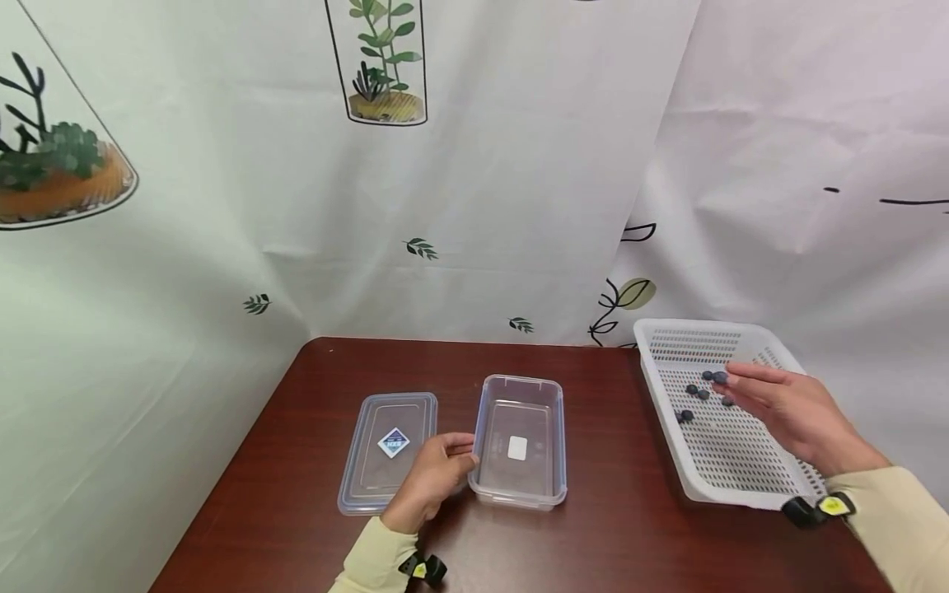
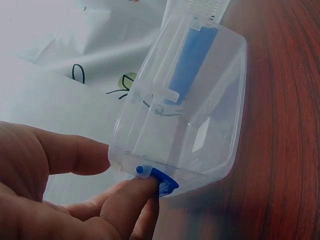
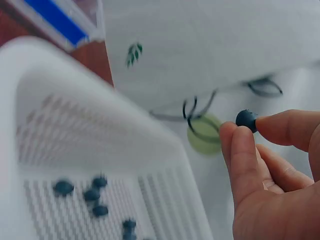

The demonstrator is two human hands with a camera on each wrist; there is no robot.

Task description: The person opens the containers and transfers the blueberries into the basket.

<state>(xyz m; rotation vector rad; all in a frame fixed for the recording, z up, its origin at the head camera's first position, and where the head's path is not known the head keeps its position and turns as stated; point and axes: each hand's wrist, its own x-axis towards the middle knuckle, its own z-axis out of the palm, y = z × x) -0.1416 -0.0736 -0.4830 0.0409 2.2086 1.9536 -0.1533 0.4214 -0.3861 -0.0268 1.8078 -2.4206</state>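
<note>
My right hand [image 1: 801, 412] pinches a blueberry [image 3: 246, 121] between thumb and fingertips, above the white basket [image 1: 670, 457]. Several other blueberries [image 3: 92, 194] lie scattered on the basket's perforated floor. Further left, a clear plastic container [image 1: 511, 416] stands uncovered, with a white label on its bottom and no fruit visible inside. At its left side my left hand [image 1: 433, 473] grips the wall, the thumb by the rim and fingers against a blue latch [image 2: 167, 182], as the left wrist view shows.
A clear lid [image 1: 363, 473] with a blue edge and a diamond sticker lies flat left of the container. All stand on a dark red wooden table [image 1: 593, 527]. A white cloth [image 1: 474, 206] with printed plants hangs behind and along the left.
</note>
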